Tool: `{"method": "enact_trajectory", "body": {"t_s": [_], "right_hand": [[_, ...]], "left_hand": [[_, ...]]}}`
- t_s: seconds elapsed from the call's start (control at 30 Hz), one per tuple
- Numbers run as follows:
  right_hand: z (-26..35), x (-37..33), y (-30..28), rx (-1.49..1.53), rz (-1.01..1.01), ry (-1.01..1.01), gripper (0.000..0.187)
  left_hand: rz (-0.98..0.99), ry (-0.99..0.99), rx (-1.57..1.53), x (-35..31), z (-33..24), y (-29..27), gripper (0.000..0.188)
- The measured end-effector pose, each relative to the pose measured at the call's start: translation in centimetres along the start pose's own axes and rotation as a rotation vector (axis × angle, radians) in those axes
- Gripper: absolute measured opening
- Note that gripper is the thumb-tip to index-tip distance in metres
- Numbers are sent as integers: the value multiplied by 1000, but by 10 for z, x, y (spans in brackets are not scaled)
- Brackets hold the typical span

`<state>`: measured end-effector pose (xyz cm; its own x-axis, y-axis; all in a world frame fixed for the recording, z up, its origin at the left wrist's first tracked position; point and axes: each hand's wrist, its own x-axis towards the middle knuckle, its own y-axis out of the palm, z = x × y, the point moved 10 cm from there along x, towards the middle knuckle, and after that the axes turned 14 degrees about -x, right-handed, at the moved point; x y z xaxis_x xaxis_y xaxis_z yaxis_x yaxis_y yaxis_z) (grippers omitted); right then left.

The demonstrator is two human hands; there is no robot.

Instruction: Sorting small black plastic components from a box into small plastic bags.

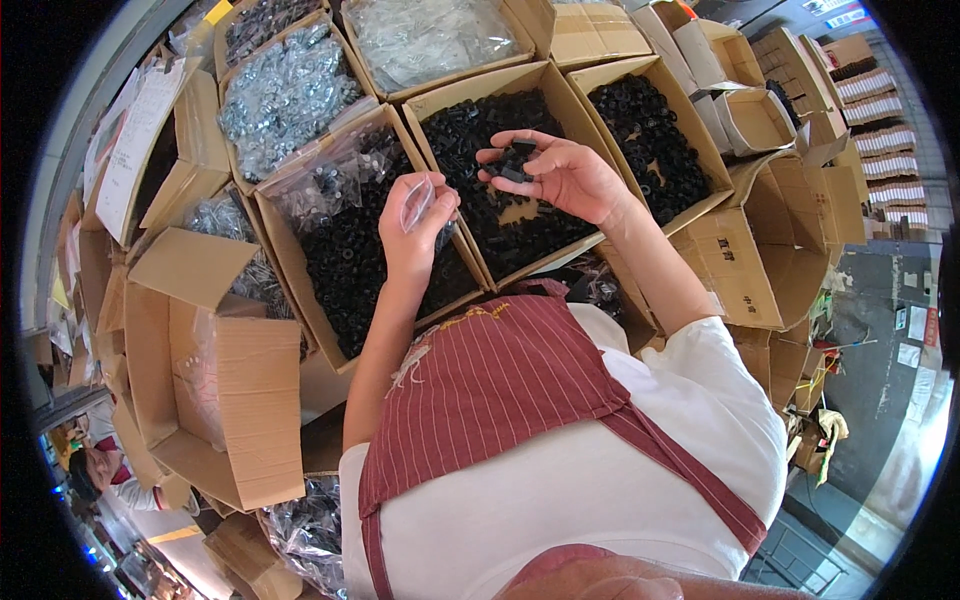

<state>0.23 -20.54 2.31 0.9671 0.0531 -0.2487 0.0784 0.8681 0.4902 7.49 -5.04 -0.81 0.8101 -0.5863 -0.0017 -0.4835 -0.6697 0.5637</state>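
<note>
My left hand (410, 225) is closed around a small clear plastic bag (416, 204), which pokes up between thumb and fingers. My right hand (570, 175) holds several small black plastic parts (514, 160) in its curled fingers, to the right of the bag and apart from it. Below the right hand is a cardboard box (572, 112) of loose black parts. The left hand is over the edge of a neighbouring box (280, 228), which holds black ring-like pieces and a clear bag of small fittings (335, 190).
A box of black rings (655, 135) stands at the right. Silvery metal pieces (290, 90) and clear plastic bags (430, 35) fill boxes farther back. Open cardboard cartons (262, 410) flank me on both sides. Another person (130, 485) is at the far lower left.
</note>
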Motion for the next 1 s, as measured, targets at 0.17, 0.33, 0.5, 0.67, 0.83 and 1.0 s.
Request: {"method": "enact_trajectory", "body": {"t_s": [0.17,0.33,0.5,0.67,0.83,1.0], "right_hand": [[1,1,-1,-16,16,-36,48],[-1,2,-3,-7,-22,-12,41],[-4,2,-4,37,-34,26,36],[-1,0,10,-11,8,-2,35],[5,-2,30,-57,15,28,34],[0,4,38,-149,39,43,32]], "left_hand": [[-11,-18,16,0,1,0,22],[-25,10,54,-1,-3,3,21],[0,15,64,-2,-3,4,20],[9,3,68,-3,-1,4,21],[124,-114,77,-10,12,20,26],[235,-147,247,-12,29,18,47]]}}
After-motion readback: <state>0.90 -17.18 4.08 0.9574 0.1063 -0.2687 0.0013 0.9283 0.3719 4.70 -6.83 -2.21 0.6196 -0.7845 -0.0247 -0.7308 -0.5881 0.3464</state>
